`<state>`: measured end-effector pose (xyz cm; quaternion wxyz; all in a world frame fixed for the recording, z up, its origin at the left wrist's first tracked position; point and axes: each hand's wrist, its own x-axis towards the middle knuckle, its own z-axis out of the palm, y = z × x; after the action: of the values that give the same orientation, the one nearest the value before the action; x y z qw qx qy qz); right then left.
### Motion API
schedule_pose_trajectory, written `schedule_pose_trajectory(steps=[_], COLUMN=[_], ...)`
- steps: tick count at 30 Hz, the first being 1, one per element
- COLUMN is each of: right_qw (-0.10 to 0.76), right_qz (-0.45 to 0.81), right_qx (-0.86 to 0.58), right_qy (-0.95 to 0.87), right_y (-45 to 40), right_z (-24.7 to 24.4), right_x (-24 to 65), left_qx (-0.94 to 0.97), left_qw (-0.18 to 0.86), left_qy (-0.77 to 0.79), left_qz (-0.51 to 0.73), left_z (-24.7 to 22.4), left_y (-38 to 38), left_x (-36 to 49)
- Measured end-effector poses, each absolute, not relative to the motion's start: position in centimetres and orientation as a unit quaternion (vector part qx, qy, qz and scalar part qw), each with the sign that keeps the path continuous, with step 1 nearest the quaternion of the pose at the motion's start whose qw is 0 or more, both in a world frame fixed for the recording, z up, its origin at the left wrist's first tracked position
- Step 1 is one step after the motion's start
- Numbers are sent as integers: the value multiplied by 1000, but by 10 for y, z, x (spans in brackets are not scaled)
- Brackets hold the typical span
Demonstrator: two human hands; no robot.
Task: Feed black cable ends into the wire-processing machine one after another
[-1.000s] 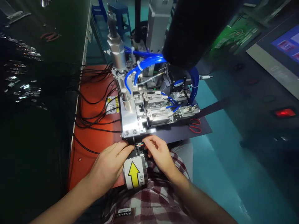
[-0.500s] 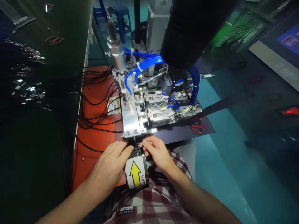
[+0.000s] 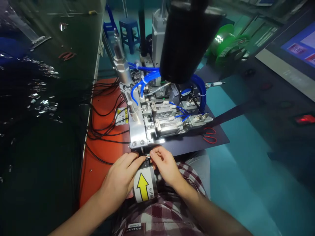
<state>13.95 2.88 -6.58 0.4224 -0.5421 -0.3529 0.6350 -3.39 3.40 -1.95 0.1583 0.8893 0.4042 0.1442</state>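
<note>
Closest is a checked shirt in dark red and white, with a small tag low on it. Just past the shirt is a round part with a white sticker and a big yellow arrow that points away from the person. The left hand is bent over the left side of this part, with its thumb and fingertips by the tiny wires. It is too small to see if the left hand grips them. The right hand pinches the wires with its thumb and first finger, and its other fingers are curled in. The wires are between the two hands, just in front of the shiny machine. The machine stands on the table, which is red on the left and has a dark sheet on the right. Two red loops lie on the sheet, right of the machine. Black cords run over the red part, near a yellow and white label. Blue tubes bend over the machine, and a fat black tube hangs above them. Farther off are a screen on the right, a green spool and a blue stool.
</note>
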Motion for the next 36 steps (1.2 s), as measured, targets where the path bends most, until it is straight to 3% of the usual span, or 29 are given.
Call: schedule_pose_trajectory(steps=[11,17,36], right_qw=[408,407,455], right_qz=[599,660,651], right_qx=[-557,-530,-513], right_qy=[-405,-344,-324], right_y=[31,33,28], right_z=[-63,-61,-67], right_x=[141,142,134], left_qx=[887,888,877], left_qw=[173,168,162], left_qy=[390,387,432], left_qz=[178,186,133], left_z=[-25,-24,-23], left_y=[38,38,33], left_x=[-35,-34,-28])
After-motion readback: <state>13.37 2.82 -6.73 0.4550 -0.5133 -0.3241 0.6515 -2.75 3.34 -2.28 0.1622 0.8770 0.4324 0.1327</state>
